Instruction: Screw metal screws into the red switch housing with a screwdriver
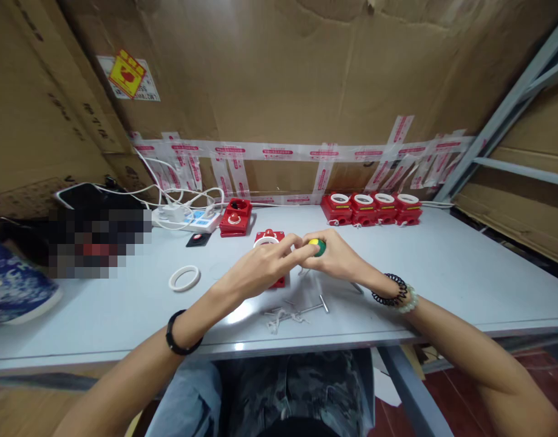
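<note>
Screwdriver handle (pixel 317 246) clenched in right hand (pixel 336 258) fingers; left hand (pixel 260 267) fingers pinch its tip.

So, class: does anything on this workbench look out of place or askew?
Mostly tidy: four red housings stand in a neat row. One white ring lies alone, away from any housing, and white cables tangle over the power strip. Loose metal pins lie scattered by the table edge.

four red boxes (pixel 372 208) by the wall, white ring (pixel 184 278), power strip (pixel 187 220), pale table (pixel 465 273)
</note>
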Demonstrator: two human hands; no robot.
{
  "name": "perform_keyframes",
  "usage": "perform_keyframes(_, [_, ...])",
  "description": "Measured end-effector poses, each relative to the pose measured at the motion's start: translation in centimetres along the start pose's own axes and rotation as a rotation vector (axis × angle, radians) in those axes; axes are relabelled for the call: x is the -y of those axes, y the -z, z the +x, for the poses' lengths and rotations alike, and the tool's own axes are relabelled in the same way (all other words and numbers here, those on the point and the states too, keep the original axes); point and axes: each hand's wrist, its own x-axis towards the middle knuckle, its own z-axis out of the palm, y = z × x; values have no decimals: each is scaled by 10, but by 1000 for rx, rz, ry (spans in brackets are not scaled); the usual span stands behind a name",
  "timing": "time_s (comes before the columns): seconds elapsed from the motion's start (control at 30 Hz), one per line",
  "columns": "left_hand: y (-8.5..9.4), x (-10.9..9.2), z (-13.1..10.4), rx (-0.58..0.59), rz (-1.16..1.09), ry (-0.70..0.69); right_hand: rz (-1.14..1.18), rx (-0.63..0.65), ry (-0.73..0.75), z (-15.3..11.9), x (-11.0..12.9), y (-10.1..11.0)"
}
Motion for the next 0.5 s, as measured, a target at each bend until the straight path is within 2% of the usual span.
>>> perform_keyframes(0.17, [5,-1,3,-27,89,-88,109,90,-45,5,-2,5])
perform_keyframes(0.3, [8,-3,3,-19,146,-111,174,90,-102,5,-4,6])
perform_keyframes(0.5, [7,-3,2,-45,141,-161,160,171,-152,3,-1,8])
